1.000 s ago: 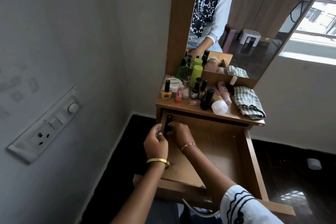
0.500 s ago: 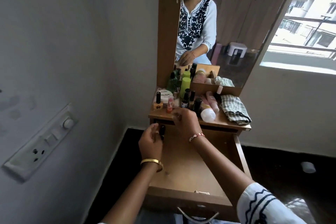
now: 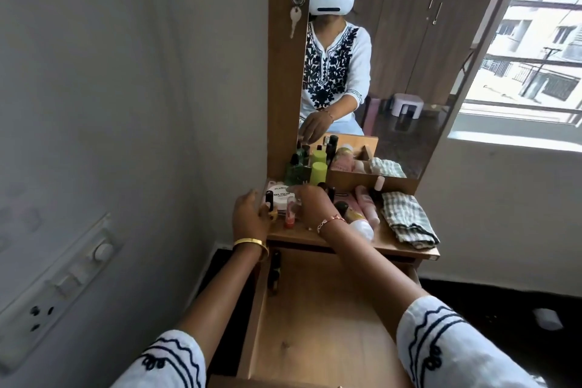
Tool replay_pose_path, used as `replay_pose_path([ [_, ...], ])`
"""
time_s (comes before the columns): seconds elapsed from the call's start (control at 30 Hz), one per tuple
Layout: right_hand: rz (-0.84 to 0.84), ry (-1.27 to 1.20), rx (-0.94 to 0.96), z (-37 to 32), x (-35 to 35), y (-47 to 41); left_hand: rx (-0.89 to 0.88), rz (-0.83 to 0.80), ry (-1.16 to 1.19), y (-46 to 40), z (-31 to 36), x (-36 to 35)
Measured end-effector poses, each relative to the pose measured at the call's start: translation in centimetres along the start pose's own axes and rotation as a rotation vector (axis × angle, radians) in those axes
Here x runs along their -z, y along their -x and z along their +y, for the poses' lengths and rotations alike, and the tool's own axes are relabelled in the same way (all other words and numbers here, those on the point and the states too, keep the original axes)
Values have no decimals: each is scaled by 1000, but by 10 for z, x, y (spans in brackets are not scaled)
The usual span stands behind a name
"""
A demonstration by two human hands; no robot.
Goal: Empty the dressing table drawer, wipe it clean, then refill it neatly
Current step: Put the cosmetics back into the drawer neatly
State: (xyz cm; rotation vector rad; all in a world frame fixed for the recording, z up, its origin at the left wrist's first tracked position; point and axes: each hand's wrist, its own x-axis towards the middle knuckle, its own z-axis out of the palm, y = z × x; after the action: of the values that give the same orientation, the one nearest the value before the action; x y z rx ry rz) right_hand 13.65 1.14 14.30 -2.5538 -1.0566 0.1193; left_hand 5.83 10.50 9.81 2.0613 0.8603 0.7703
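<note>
Head view: the drawer point(image 3: 318, 324) stands pulled out below the dressing table's surface point(image 3: 396, 244), its wooden floor mostly bare. A few small dark bottles point(image 3: 274, 274) stand in a row against its left wall, near the back.

Both hands are up over the crowd of cosmetics on the surface. The left hand point(image 3: 248, 214) sits at the left edge of the surface, its fingers loosely curled beside a small yellow bottle with a black cap point(image 3: 270, 206); whether they grip it or only touch it I cannot tell. The right hand point(image 3: 310, 203) reaches among the bottles just beside the round white nail polish tub point(image 3: 281, 195) and a slim red tube point(image 3: 289, 216). Its fingers point down and away, hidden by the back of the hand, so I cannot tell if they are apart or closed on anything.

Further right lie pink tubes point(image 3: 365, 206) and a white-capped bottle point(image 3: 362, 228), then a folded checked cloth point(image 3: 407, 220) near the right end. Two green bottles point(image 3: 317, 172) stand against the mirror point(image 3: 393, 72).
</note>
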Motion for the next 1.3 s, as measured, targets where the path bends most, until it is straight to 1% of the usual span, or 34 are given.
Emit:
replay_pose_path([
  [0.07,-12,-1,10,-1,-4,0,-20,-54,-38,-6,0,-4],
  [0.13,11,-32,12,0,-7,2,-37,-99,-27,-10,-1,-9],
  [0.2,42,-66,5,2,-9,5,-27,-104,-3,-11,-3,-12],
  [0.37,117,-141,11,3,-9,17,-11,-45,110,-6,-5,-11],
  [0.53,251,-356,-20,6,0,36,-2,88,255,12,2,1],
  [0.63,330,-433,-43,17,1,60,5,88,338,34,6,4],
  [0.7,356,-456,-62,30,-1,79,37,43,390,53,7,2],
  [0.77,377,-440,-98,48,-5,98,69,-7,413,74,6,-5],
  [0.83,382,-415,-174,69,-10,115,88,-47,441,97,4,-18],
  [0.97,372,-415,-402,115,-16,142,144,-123,453,135,4,-44],
  [1.07,359,-346,-528,145,-18,154,147,-191,445,151,2,-60],
  [1.17,341,-266,-557,166,-21,154,123,-236,415,156,-2,-69],
  [1.3,273,-39,-486,180,-31,145,93,-262,367,154,-11,-72],
])
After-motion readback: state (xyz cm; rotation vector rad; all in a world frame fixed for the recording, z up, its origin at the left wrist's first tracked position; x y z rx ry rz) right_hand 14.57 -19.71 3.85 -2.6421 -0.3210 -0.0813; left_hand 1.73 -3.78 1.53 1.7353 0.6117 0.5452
